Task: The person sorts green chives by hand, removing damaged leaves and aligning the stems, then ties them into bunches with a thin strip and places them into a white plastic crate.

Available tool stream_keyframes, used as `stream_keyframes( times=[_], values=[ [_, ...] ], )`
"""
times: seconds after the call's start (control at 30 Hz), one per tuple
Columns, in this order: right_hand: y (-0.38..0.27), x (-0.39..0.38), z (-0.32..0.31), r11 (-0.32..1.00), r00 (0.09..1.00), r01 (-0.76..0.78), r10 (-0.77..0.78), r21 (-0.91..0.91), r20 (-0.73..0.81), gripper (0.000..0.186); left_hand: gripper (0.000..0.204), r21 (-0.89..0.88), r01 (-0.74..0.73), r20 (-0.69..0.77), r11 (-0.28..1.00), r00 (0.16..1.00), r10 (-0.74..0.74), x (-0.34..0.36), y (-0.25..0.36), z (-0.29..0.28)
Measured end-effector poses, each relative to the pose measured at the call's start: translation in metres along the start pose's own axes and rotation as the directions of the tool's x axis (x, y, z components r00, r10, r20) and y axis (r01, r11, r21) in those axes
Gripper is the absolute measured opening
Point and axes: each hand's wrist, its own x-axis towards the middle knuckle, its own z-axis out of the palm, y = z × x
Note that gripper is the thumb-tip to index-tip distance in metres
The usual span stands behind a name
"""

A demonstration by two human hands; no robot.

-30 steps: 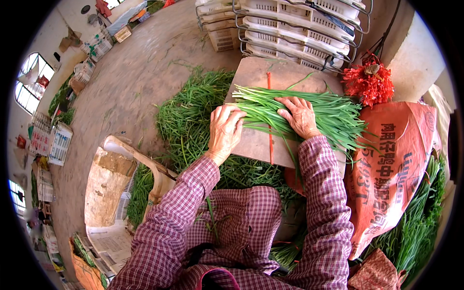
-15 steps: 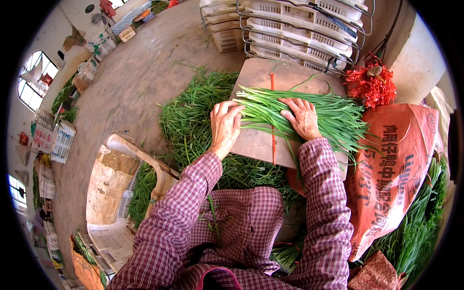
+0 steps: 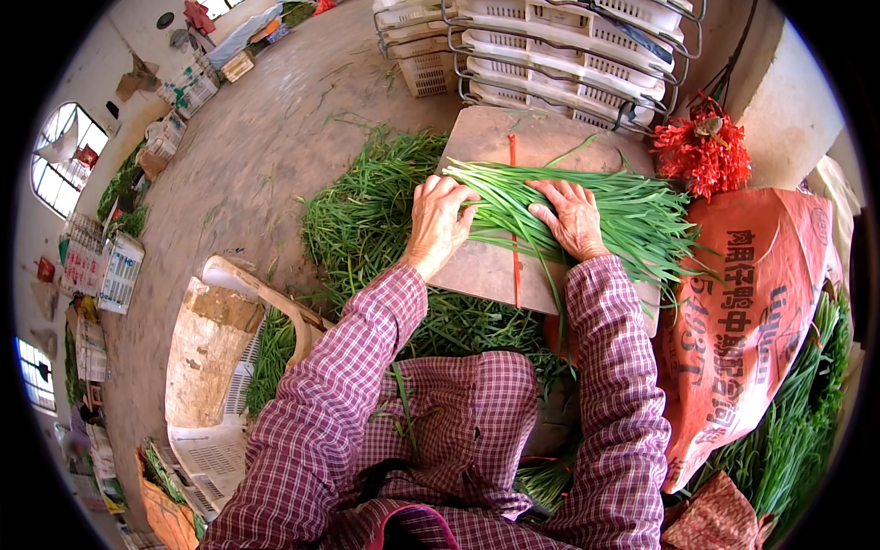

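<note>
Head view: both my hands are on a flat bunch of long green stalks (image 3: 632,213) that lies crosswise on a tan worktop (image 3: 463,270) in front of me. Its pale ends point to my left, and the loose green tips fan out over the right side of the worktop. My left hand (image 3: 442,220) is at the pale ends, fingers bent over and thumb set apart from them; I cannot tell whether it is pinching any stalks. My right hand (image 3: 570,218) lies palm down on the middle of the bunch, fingers stretched out and thumb spread away. Between my hands, a thin red tie (image 3: 516,275) runs under the stalks, showing on both sides of them.

Left of the worktop, a heap of loose greens (image 3: 357,220) covers part of the floor (image 3: 247,174). Beyond the far edge, white slotted crates (image 3: 564,73) stand stacked, with a bundle of red strips (image 3: 701,154) hanging near the far right corner. An orange-red printed sack (image 3: 742,321) sits just to the right, more greens (image 3: 793,458) showing past it. A few green blades (image 3: 404,412) rest on my checked lap (image 3: 458,403).
</note>
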Motion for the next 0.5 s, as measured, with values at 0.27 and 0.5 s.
stream_keyframes(
  times=[0.27,0.5],
  values=[
    [0.000,0.000,0.000,1.000,1.000,-0.008,0.008,-0.004,0.010,0.045,0.012,-0.018,-0.061,0.007,0.998,0.998,0.061,0.001,-0.003,0.001],
    [0.000,0.001,0.001,1.000,1.000,-0.003,0.003,0.020,-0.007,0.045,0.010,-0.397,0.282,0.039,0.874,0.956,-0.291,-0.004,-0.030,-0.034]
  ],
)
